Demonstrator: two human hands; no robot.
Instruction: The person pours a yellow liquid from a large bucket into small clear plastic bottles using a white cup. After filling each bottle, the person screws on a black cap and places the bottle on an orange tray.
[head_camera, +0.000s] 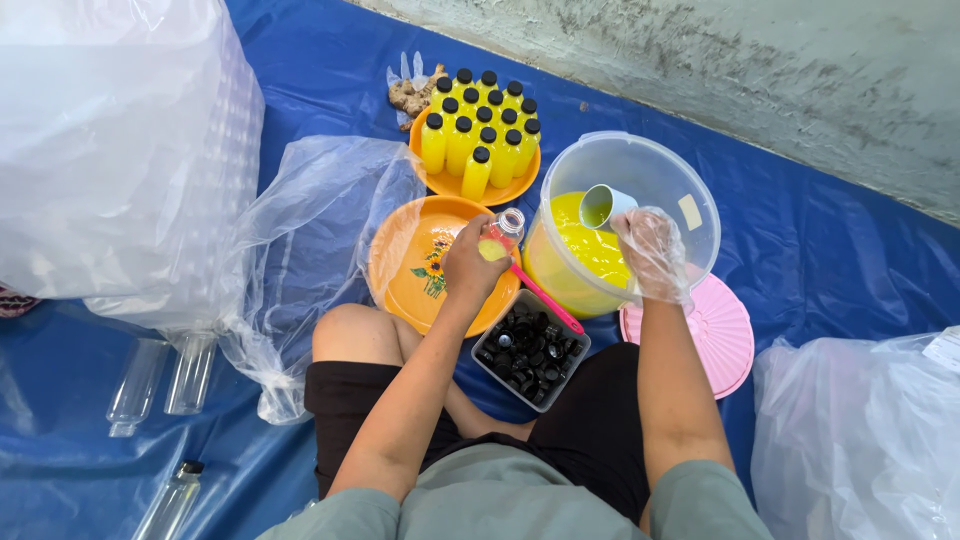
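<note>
Left hand (470, 265) grasps a small clear bottle (503, 232), uncapped, tilted, with a little yellow liquid at its base; it sits above the near rim of an empty orange bowl (400, 250) bearing a sunflower print. Right hand (652, 252), in a thin plastic glove, grips a grey cup (604, 205) by its handle, mouth tipped toward the bottle, inside a clear tub (690, 180) holding yellow liquid.

At 6 o'clock from the bottle: a square tray of black caps (530, 352), with a pink handle (548, 298) running from the left hand across its far edge. At 12 o'clock: an orange plate (520, 185) packed with filled, capped yellow bottles (478, 130); ginger root (408, 97) just beyond. At 4 o'clock from the tub, partly under it, a pink lid (715, 335). Bulky clear bags (110, 150) at 9 o'clock (contents indistinct); empty bottles (165, 375) lie below them.

Surface: blue tarpaulin (820, 250). A stained concrete wall (750, 70) bounds the far side.
</note>
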